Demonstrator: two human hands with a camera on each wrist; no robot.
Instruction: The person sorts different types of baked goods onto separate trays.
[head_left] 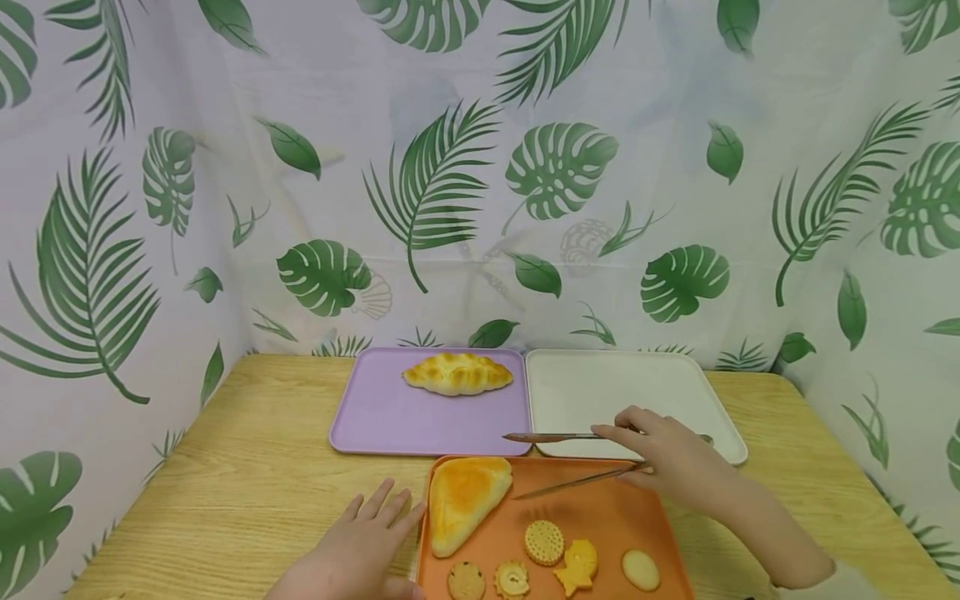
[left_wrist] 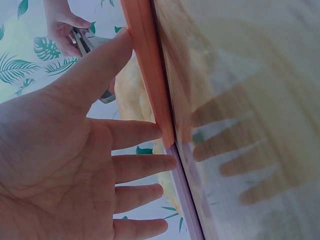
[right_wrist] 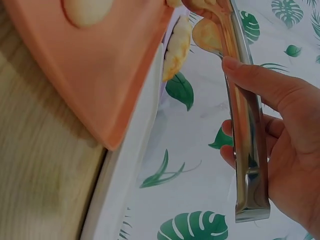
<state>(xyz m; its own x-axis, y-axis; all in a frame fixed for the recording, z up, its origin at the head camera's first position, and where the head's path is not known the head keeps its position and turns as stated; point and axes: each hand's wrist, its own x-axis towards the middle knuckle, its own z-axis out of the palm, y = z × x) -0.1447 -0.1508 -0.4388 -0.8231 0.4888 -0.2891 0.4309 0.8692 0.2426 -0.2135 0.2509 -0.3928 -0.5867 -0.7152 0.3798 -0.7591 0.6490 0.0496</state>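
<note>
Tongs (right_wrist: 247, 150) gripped between thumb and fingers of the right hand (head_left: 667, 457), arms parted, tips just right of the triangular bread (head_left: 467, 500) on the orange tray (head_left: 611, 504). Left hand (head_left: 360, 533) spread, fingertips at that tray's left rim; five small biscuits (head_left: 543, 542) lie nearer the tray's front. Beyond, on the counter (head_left: 247, 442): purple tray (head_left: 367, 417) bearing a braided loaf (head_left: 459, 375), white tray (head_left: 615, 387) beside it.
</note>
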